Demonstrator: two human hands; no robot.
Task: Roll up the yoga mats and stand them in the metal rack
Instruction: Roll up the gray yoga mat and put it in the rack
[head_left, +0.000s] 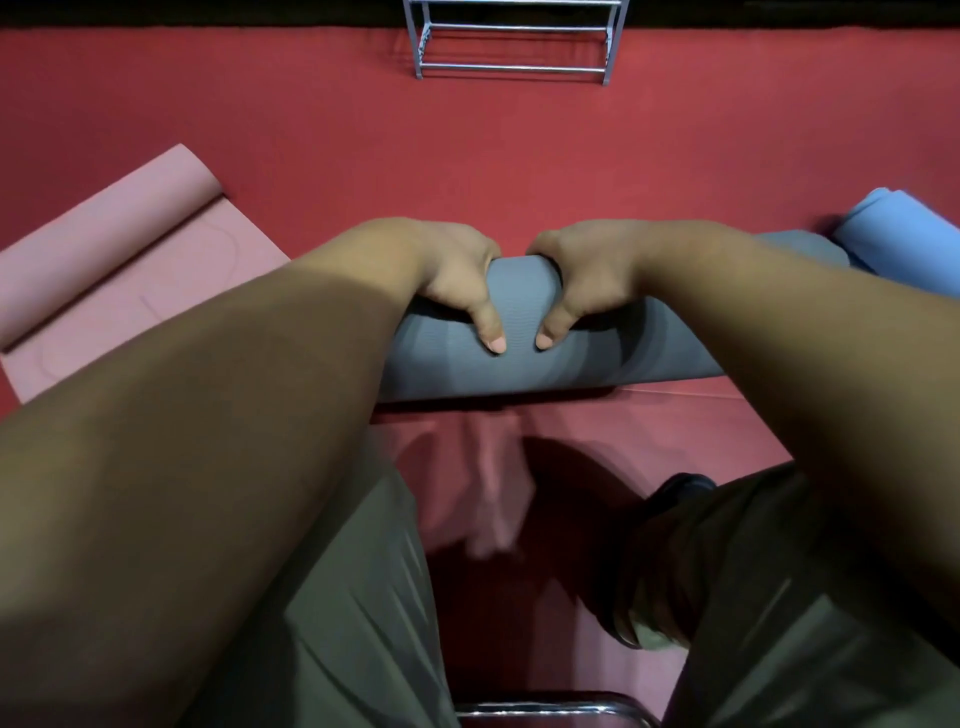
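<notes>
Location type: exercise or yoga room. Indicators: a red floor covering (337, 130) spans the visible floor. Three yoga mats lie on it: a pink mat (104, 260), partly rolled, at left; a grey mat (524, 322), rolled, at centre; a blue mat (893, 223) at right. A metal rack (514, 67) stands at the far edge

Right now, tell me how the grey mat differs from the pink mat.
The grey mat shows only as a roll; the pink mat has a roll at one end and a flat stretch open. The left hand and right hand both grip the grey mat; nothing touches the pink mat. Neither is in the metal rack.
</notes>
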